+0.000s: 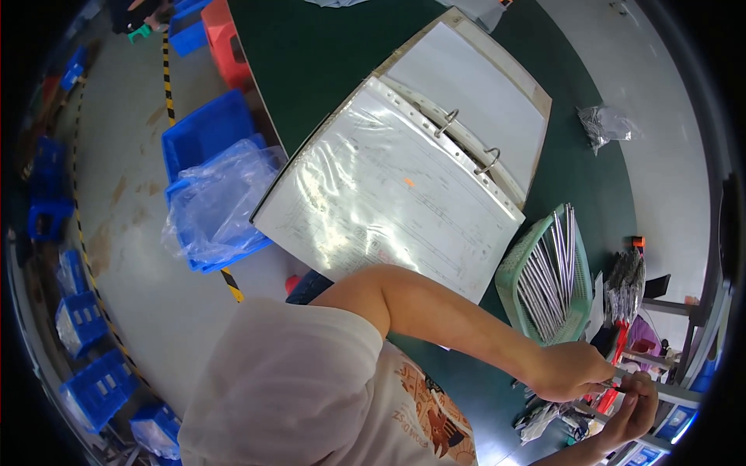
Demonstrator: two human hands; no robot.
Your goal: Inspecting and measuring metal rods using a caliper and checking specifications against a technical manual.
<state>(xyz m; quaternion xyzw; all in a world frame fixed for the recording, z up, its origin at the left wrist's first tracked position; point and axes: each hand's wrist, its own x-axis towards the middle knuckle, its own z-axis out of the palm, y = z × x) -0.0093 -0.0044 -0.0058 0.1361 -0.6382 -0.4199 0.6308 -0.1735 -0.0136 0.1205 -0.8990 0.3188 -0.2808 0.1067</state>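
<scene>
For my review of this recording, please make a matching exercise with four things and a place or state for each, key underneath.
1. Left hand
2. Binder
3. Basket
4. Crumpled bag

A. Holding metal rods
B. Clear plastic
C. Fingers bent, near the right hand
D. Open on the green table

Pairs: 1-C, 2-D, 3-A, 4-B

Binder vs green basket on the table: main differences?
The binder lies open and looks mostly white; the basket is pale green and holds metal rods.
The binder appears larger than the basket.
The basket is nearer the left hand than the binder is.
Both rest on the dark green table.
</scene>
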